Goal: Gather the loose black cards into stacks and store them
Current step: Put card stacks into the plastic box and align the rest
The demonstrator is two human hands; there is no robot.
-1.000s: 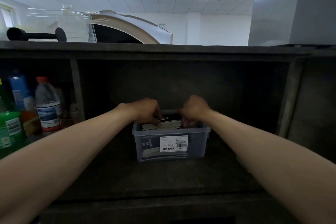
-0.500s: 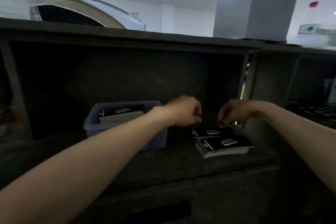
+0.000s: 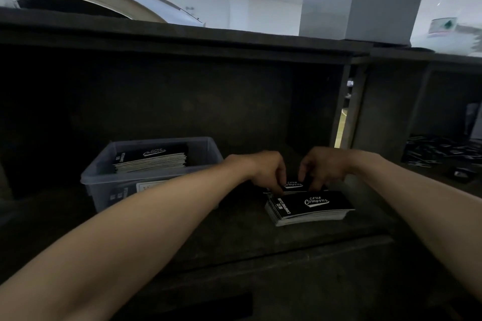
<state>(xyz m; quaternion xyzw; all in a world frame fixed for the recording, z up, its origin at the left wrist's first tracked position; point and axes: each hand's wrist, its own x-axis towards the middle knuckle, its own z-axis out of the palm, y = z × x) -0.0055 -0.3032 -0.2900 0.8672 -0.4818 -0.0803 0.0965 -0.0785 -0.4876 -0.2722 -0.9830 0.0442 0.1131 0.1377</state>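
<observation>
Two stacks of black cards with white lettering lie on the dark shelf to the right of a translucent plastic bin [image 3: 99,182]. The near stack [image 3: 310,207] lies untouched. Behind it is the far stack [image 3: 293,185], which both hands grip: my left hand [image 3: 266,171] curls its fingers round the left end, my right hand [image 3: 322,168] curls round the right end. Inside the bin sits another stack of black cards [image 3: 154,160].
The shelf is a dark cubby with an upright divider [image 3: 352,112] on the right. In the compartment past it, several loose black cards [image 3: 443,154] lie scattered. A low ledge [image 3: 260,255] runs along the front.
Both hands left the stack in the bin, moved right and came down onto the far stack on the shelf. The view swung right, so the bottles on the left are out of sight.
</observation>
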